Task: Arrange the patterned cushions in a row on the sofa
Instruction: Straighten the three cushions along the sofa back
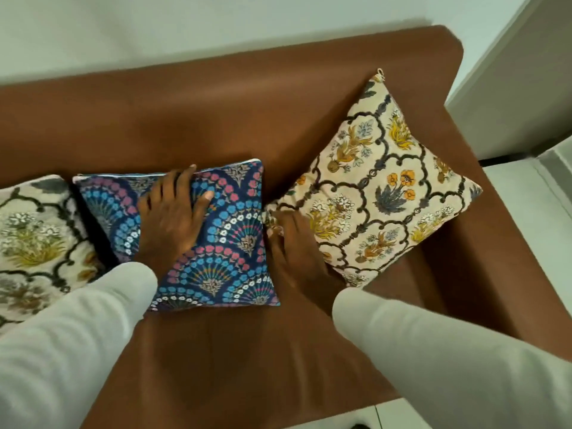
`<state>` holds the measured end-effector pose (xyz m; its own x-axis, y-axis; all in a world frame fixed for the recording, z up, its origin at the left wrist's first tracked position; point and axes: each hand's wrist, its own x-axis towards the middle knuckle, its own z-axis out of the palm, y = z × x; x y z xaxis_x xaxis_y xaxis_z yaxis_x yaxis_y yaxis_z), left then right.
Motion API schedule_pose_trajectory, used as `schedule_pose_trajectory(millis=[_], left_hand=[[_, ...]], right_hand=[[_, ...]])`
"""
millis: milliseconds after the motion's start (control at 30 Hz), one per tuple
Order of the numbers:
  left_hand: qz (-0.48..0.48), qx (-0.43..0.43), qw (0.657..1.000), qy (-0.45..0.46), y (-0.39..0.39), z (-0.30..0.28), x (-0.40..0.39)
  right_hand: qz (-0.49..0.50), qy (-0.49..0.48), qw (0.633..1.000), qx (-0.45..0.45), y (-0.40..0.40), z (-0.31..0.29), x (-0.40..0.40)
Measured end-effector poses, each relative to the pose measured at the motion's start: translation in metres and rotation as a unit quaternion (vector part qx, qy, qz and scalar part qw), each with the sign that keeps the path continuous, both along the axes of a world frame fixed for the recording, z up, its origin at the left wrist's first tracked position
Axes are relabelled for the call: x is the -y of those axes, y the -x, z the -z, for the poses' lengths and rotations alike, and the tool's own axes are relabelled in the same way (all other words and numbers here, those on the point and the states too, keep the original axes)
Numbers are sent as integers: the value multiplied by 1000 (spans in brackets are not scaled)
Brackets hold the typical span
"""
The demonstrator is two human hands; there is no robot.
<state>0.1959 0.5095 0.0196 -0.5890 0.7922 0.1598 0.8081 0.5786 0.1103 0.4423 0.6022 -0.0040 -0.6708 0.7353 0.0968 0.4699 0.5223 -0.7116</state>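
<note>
Blue cushion (229,236) under left-hand fingers (185,187) (flat), cream cushion (380,187) corner pinched by right hand (291,243)

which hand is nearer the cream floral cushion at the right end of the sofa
Right. The right hand grips the left corner of the cream floral cushion. The left hand rests flat on the blue fan-pattern cushion beside it, apart from the cream one.

A brown sofa (216,97) with a smooth, leather-like cover fills most of the view, its backrest against a pale wall (154,26). The right armrest ends near a light grey panel (520,88), perhaps a door or cabinet. Beside and below the sofa lies a floor (526,205) of pale tiles. Light is soft and even.
</note>
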Motion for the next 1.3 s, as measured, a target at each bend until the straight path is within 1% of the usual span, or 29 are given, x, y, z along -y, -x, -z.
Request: schedule_pose_trajectory(millis=[67,133,167,233,267,300,367,400,433,500,567,633,667,700,767,833,900,933,1000,1033,1100,1167,1233,1300], left_hand=[[-15,-1,1000,1,33,-2,23],[-10,0,1000,6,70,-6,45],[2,2,1000,16,89,-8,53],[24,14,998,58,117,-15,59],[28,28,996,84,126,-18,61],[27,42,994,99,131,-20,64],[14,72,994,82,130,-22,72],[-1,85,995,58,129,-24,80],[-19,92,995,31,129,-26,89],[-49,106,993,-33,128,-29,112],[-79,147,982,-89,123,-27,130],[-117,220,961,-116,115,-21,137],[-125,256,951,-118,111,-15,137],[-124,280,945,-112,106,-8,134],[-119,303,941,-94,99,6,127],[-126,312,937,-93,96,16,121],[-130,307,938,-97,99,19,119],[-124,292,944,-96,102,19,122],[-119,211,965,-105,117,15,136],[-133,165,970,-121,129,11,145],[-176,110,965,-159,164,-3,163],[-204,72,962,-167,208,-17,186],[-196,43,968,-148,253,-25,211],[-182,51,978,-92,293,-29,240]], right_hand=[[-6,91,995,37,18,12,33],[17,182,981,59,37,22,60],[36,238,970,47,47,25,71],[88,351,932,-14,64,27,78],[119,385,914,-36,73,27,80],[146,397,905,-42,82,26,81],[176,376,909,-44,98,23,83],[182,351,918,-36,108,16,86],[190,311,931,-5,116,8,87],[218,182,956,72,123,-11,82],[218,39,971,86,120,-23,61],[202,-69,971,113,119,-28,38],[189,-97,967,137,119,-28,28],[175,-104,965,165,119,-26,22],[148,-90,963,205,120,-18,19],[163,-70,963,204,122,-9,21],[208,-66,959,181,129,-7,30],[230,-74,956,169,133,-8,36],[238,-92,959,124,142,-17,58],[218,-99,966,94,150,-22,72],[140,-95,985,45,169,-31,107],[66,-49,996,26,195,-33,154],[65,39,997,18,223,-31,198],[76,115,990,34,254,-28,231]])
